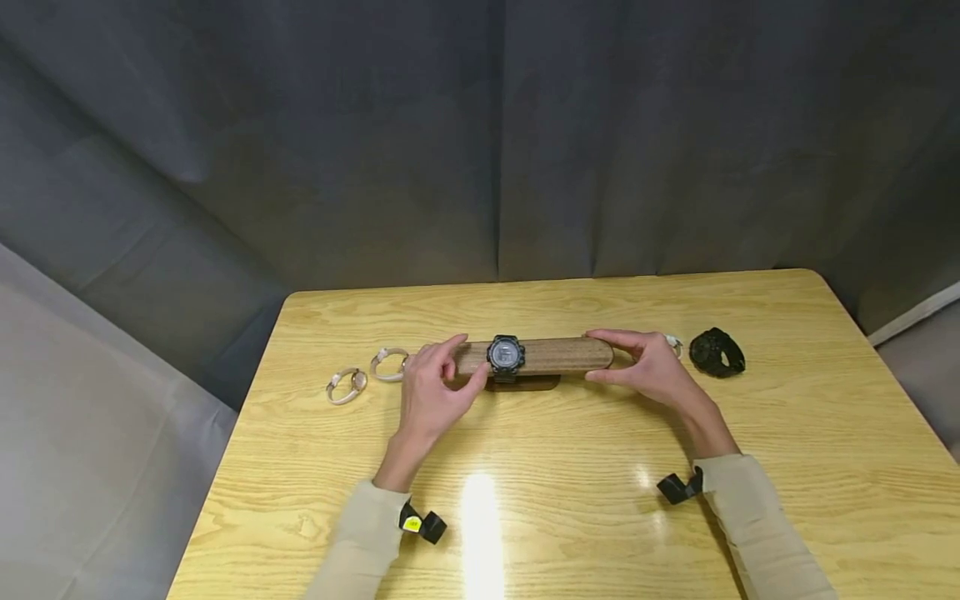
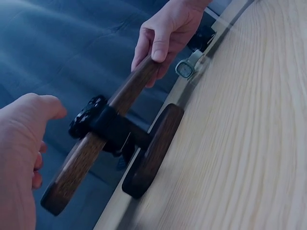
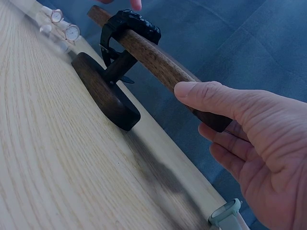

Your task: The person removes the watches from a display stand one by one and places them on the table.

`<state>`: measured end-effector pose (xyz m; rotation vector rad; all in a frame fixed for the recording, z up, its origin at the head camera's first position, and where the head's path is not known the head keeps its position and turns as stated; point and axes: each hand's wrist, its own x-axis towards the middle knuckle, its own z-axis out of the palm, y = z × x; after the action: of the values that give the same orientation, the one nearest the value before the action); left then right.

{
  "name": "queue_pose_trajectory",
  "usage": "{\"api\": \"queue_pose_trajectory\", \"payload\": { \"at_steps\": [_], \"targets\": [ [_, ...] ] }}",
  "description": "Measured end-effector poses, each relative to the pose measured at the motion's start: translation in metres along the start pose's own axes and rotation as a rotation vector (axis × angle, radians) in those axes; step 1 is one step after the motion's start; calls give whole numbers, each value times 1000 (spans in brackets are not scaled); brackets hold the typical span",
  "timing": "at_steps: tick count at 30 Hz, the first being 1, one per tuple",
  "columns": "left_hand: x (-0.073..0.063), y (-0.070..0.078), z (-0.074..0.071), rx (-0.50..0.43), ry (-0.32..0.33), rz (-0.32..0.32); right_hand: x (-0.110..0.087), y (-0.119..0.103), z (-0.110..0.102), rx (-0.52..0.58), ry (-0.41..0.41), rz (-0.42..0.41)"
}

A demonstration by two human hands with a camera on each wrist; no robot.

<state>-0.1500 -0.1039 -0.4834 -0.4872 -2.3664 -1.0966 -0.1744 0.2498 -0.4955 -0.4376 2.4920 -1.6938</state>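
Observation:
A wooden watch stand [image 1: 566, 356] holds its crossbar level above an elongated base [image 2: 154, 151]. Around the bar, left of centre, is strapped a black digital watch [image 1: 506, 356]. My right hand [image 1: 658, 367] grips the bar's right end, with the thumb [image 3: 192, 91] on the near side and fingers behind. My left hand [image 1: 435, 392] hovers at the bar's left end, thumb and index finger spread beside the black watch. In the left wrist view a gap shows between that hand and the bar.
Two pale-strapped watches, one outer [image 1: 347, 387] and one inner [image 1: 387, 365], lie left of the stand. To the right are a light green watch [image 2: 185, 68], mostly hidden in the head view, and another black watch [image 1: 716, 352]. A dark curtain [image 1: 480, 150] hangs behind the wooden table [image 1: 570, 500].

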Motion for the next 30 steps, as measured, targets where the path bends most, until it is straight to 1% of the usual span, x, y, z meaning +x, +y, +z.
{"api": "queue_pose_trajectory", "payload": {
  "at_steps": [3,7,14,17,25,30],
  "targets": [
    [-1,4,4,37,-13,20,-1,1,1,2,-3,-8],
    [-1,10,9,90,-51,33,-2,0,1,0,-9,-5],
    [1,15,17,166,-107,43,-4,-1,1,-21,-10,-2],
    [2,15,19,177,-111,50,-3,-1,1,-21,-10,-4],
    [1,15,22,216,-98,61,-2,1,3,4,-1,-27],
    [2,15,24,221,-102,53,-3,0,2,5,2,-16]
  ]
}}
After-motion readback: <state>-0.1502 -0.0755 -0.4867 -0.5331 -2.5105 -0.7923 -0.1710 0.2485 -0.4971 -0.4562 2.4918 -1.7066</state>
